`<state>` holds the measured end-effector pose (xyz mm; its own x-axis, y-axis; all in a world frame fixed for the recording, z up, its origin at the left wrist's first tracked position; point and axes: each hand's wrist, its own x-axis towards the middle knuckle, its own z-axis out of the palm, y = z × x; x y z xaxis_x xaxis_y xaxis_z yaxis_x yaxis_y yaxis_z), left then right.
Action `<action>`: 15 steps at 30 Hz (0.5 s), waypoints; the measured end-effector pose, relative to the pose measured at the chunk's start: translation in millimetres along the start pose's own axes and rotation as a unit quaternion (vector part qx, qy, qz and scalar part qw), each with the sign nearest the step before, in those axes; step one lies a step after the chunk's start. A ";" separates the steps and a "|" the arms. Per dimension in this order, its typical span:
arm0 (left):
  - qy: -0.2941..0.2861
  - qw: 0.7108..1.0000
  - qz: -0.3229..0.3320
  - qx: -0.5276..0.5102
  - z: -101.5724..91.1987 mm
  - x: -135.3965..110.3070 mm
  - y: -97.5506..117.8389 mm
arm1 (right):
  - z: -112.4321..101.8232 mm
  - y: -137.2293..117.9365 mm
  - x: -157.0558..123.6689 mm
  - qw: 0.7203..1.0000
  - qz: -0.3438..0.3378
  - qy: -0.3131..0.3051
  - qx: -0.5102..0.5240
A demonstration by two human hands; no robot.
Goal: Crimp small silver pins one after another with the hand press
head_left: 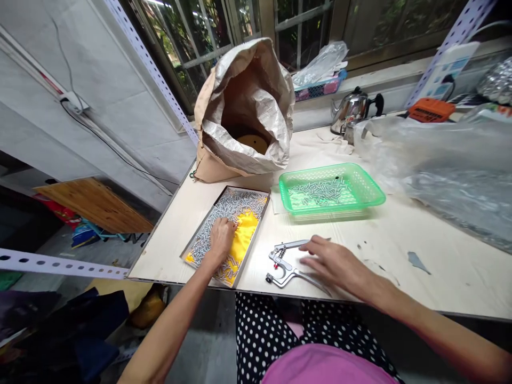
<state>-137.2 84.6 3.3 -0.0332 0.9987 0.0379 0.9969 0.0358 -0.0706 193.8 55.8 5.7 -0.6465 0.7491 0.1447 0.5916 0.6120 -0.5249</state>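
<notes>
My left hand [223, 238] reaches into a shallow tray [254, 242] filled with small silvery metal pins [224, 208] on a yellow lining [245, 234]. Its fingers are curled together among the pins, and what they pinch is hidden. A pair of snap-fastener pliers [285, 266] with a spring and a red part lies flat near the table's front edge, jaws pointing left. Over its spread handles hovers my right hand [328, 261], fingers stretched and slightly apart, close to the upper handle. I cannot tell whether it touches the handle.
Beyond the pliers stands a green plastic basket [372, 194] holding more metal pins. A large open paper sack [244, 112] stands behind the tray. At the right lie clear plastic bags [452, 160], an orange case [431, 110] and a metal kettle [352, 109].
</notes>
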 end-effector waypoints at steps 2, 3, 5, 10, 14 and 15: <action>0.007 1.000 0.020 -0.008 -4.6 0.1 3.3 | 19.7 -9.1 -13.8 0.998 0.010 -0.057 -0.002; 0.017 0.999 0.026 -0.027 -8.3 -1.6 6.9 | 26.6 -11.3 -18.4 0.997 0.015 -0.073 -0.006; 0.024 0.993 0.029 -0.112 -16.5 -9.6 18.0 | 35.6 -11.9 -23.3 0.996 0.024 -0.090 -0.013; -0.135 0.911 -0.003 -0.390 -20.6 -49.7 58.3 | 40.9 -2.2 -20.4 0.995 0.014 -0.088 -0.045; -0.207 0.860 -0.049 -0.463 -8.8 -73.3 78.4 | 34.9 -1.2 -17.4 0.992 0.005 -0.103 -0.066; -0.214 0.857 -0.060 -0.466 -6.6 -75.8 80.6 | 33.1 -2.4 -17.3 0.992 0.006 -0.110 -0.069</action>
<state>-53.8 11.6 1.3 0.0366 0.9185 -0.3938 0.6031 0.2939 0.7416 187.6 33.0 -23.3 -0.7186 0.6932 -0.0550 0.6510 0.6428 -0.4037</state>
